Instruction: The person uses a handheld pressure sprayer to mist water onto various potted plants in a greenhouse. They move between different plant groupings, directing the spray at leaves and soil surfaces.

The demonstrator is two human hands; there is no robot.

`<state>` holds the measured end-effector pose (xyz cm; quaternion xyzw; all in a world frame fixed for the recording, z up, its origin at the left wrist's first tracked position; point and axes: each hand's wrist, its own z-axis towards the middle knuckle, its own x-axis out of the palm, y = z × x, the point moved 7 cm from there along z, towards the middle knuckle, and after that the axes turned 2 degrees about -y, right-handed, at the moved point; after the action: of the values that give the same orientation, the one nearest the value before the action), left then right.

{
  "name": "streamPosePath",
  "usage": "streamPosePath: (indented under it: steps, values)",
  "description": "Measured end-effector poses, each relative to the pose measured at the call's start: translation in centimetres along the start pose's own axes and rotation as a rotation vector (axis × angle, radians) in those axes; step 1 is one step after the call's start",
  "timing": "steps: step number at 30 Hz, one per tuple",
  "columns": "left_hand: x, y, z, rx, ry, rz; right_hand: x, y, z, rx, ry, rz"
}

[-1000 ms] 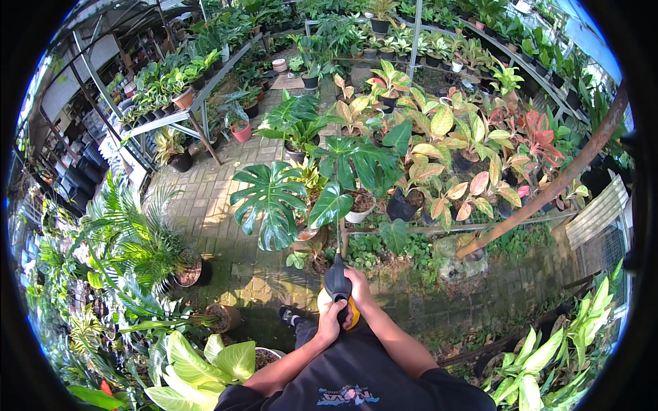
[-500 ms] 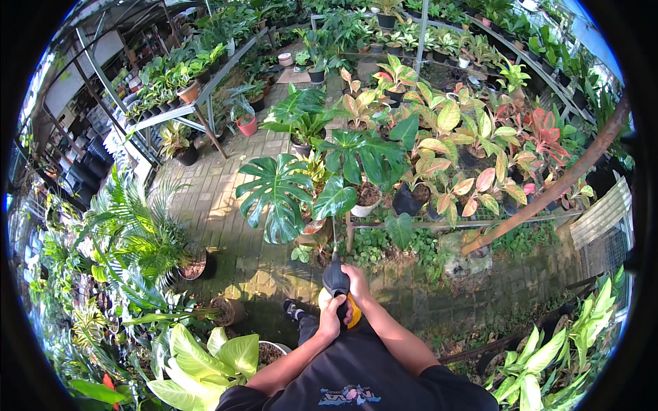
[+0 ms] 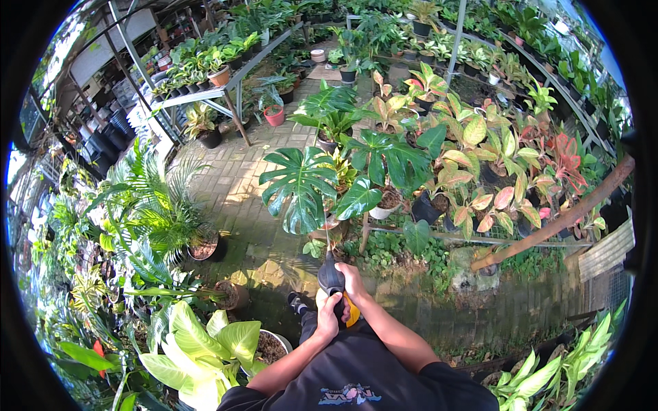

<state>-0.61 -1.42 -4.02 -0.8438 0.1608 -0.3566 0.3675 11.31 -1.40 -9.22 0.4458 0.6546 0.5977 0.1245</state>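
Close to my body I hold a black and yellow hand sprayer (image 3: 331, 277), its tapered black end pointing away from me. A thin light line runs from its tip toward the plants; whether it is a wand or a jet I cannot tell. My left hand (image 3: 330, 316) is wrapped round the lower black part, above the yellow part. My right hand (image 3: 354, 286) is closed against the right side of the black part, its fingers partly hidden. Just beyond the tip stands a potted monstera (image 3: 300, 188) with large, split, glossy leaves, apart from both hands.
Pink and green leafy potted plants (image 3: 473, 164) crowd a low rack at the right. A rusty slanting pole (image 3: 548, 222) crosses there. Brick paving (image 3: 226, 168) runs ahead. A palm (image 3: 154, 219) and a broad pale-leaved plant (image 3: 199, 342) stand at the left.
The surroundings have shifted right and slightly down in the view. Both hands keep hold of the sprayer, its tip now turned a little further left.
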Motion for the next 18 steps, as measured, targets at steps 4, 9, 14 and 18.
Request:
streamPosePath:
  steps: [4, 9, 14, 18]
  values:
    - [-0.6, 0.0, -0.1, 0.007, -0.033, -0.043, 0.8, -0.6, 0.3, 0.043, 0.017, -0.036]
    - [-2.3, -0.4, 0.3, 0.078, -0.132, -0.103, 3.0, -1.6, 1.1, 0.081, 0.075, -0.07]
    - [-3.6, -0.4, 0.4, 0.095, -0.161, -0.15, 4.4, -3.1, 1.6, 0.107, 0.087, -0.161]
    - [-4.3, -0.6, 0.2, 0.112, -0.191, -0.142, 4.6, -4.4, 1.8, 0.121, 0.103, -0.169]
